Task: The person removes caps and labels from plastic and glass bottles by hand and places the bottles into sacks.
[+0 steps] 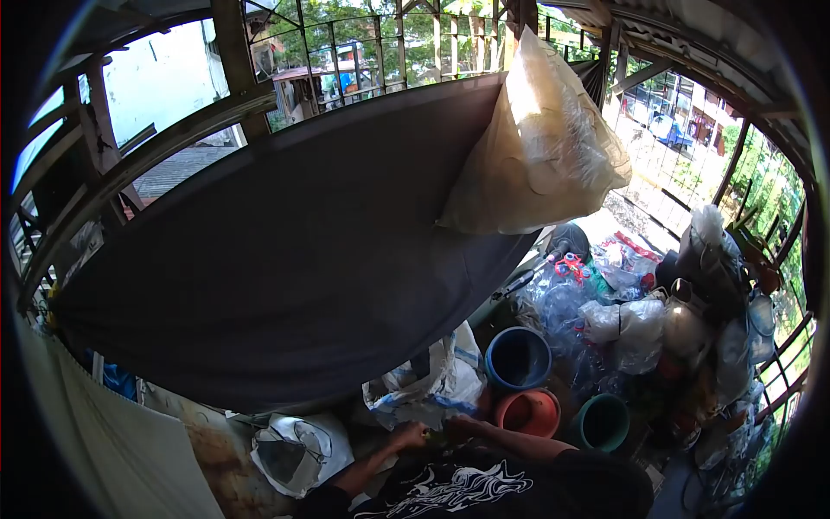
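My left hand [410, 434] is low in the view, in front of my dark shirt, its fingers closed around something small and yellowish-green that I cannot make out. Close to its right is my right hand [458, 426], partly in shadow, with its fingers too dark to read. Just beyond both hands stands an open white woven sack [462, 372] with blue marks. A second white sack [333, 441], also open, lies to the left of my left forearm.
A large dark cloth [303, 242] hangs across the middle. A filled translucent bag [553, 147] hangs at its upper right. Blue [518, 381], red [553, 411] and green [603, 424] buckets stand at right, near piled plastic bottles [558, 298] and bags.
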`<state>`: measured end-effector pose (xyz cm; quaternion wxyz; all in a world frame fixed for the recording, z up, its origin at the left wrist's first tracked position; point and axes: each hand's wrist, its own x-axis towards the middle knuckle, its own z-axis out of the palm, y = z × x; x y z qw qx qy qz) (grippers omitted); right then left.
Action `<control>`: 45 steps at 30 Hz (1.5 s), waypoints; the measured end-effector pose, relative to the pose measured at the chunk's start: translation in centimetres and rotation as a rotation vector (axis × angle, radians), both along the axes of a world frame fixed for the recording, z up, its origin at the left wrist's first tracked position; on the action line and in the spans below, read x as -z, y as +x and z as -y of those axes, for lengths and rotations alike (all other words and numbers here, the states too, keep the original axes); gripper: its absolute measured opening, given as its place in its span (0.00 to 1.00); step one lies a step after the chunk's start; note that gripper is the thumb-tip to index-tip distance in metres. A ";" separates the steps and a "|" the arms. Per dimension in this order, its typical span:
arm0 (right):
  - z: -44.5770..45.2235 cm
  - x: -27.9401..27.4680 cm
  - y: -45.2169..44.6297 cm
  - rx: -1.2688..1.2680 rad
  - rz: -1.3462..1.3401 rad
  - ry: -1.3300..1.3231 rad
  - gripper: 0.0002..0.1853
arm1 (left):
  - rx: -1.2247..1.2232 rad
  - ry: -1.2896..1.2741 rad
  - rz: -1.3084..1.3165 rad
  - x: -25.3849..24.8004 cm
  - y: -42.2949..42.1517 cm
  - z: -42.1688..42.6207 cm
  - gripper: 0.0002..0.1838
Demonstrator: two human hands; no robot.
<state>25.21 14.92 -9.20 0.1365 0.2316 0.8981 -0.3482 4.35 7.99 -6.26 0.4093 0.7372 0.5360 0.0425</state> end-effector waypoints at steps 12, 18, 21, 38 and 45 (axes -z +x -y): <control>-2.5 -3.5 -1.1 0.299 -0.062 -1.102 0.22 | -0.052 0.828 0.004 -0.8 -4.8 -2.0 0.08; 2.8 -3.6 -6.3 0.523 -0.112 -0.046 0.22 | -0.941 0.615 0.392 -0.5 -3.7 -2.7 0.21; 6.3 -5.6 -7.9 0.774 -0.309 0.208 0.23 | -1.314 -0.681 1.392 9.5 -7.5 -3.7 0.26; 9.8 -10.4 -12.6 0.985 -0.408 -0.577 0.17 | -0.524 -0.554 1.575 -7.9 -6.0 -3.2 0.14; 10.4 -13.8 -10.7 0.779 -0.678 -0.931 0.09 | -0.222 -0.845 1.778 -11.3 -5.1 -0.5 0.15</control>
